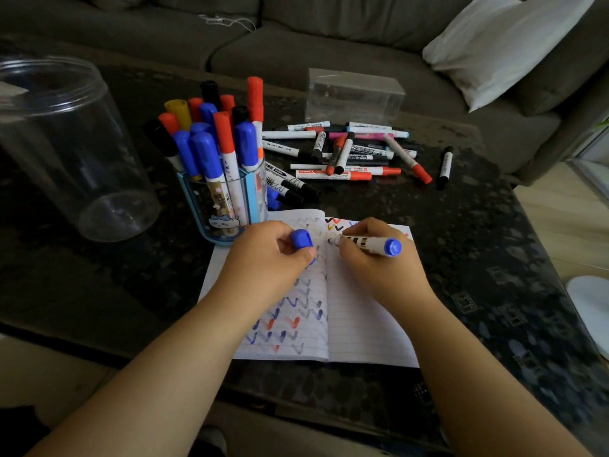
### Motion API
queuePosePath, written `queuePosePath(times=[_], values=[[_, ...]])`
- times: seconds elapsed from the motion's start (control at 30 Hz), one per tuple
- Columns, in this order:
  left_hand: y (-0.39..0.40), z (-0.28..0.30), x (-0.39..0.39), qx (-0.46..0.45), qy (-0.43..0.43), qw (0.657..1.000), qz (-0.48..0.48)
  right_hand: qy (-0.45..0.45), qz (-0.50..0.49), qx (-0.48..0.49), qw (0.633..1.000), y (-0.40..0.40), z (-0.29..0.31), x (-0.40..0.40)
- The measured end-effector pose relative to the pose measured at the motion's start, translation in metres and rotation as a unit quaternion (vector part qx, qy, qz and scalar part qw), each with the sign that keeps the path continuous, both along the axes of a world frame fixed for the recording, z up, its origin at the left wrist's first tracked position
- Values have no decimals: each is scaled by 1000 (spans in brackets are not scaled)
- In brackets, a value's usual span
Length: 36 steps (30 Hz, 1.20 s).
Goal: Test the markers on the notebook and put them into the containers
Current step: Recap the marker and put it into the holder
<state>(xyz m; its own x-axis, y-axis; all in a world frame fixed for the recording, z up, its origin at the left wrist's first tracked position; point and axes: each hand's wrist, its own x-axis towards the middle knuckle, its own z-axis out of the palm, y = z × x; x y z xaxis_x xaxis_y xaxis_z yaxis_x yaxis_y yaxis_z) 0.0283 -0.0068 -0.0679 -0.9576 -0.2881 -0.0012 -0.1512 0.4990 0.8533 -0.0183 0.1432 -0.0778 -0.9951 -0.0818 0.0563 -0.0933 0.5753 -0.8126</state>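
Your left hand (267,255) curls around the blue cap (301,239) on the left page; keep it there and lean on the notebook (362,324) so the paper stays flat. Your right hand (379,262) pinches the blue marker (365,243), which lies nearly flat, tip pointing to 9 o'clock near the top of the right page. Whether the tip touches paper is hard to tell. Tilt it up, draw one short tick below the coloured ticks, recap firmly. The white barrel bears dark print.

holder (227,206) left of pile (356,153), notebook (365,311) nearest
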Motion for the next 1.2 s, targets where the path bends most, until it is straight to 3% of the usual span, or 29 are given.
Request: queuePosePath(times=[0.37,0.77,0.97,1.07,1.2], values=[[3,-2,-2,8,0,1000,2,-11,-47,-78,996,11,1,0],[4,-1,-2,7,0,1000,10,-22,2,-17,1000,7,3,2],[5,3,-1,10,-6,1000,11,-8,-24,-33,999,9,3,3],[4,5,0,57,-16,998,19,-17,-24,-94,995,9,11,6],[2,7,-5,244,-38,967,58,-32,-28,-182,982,11,27,9]])
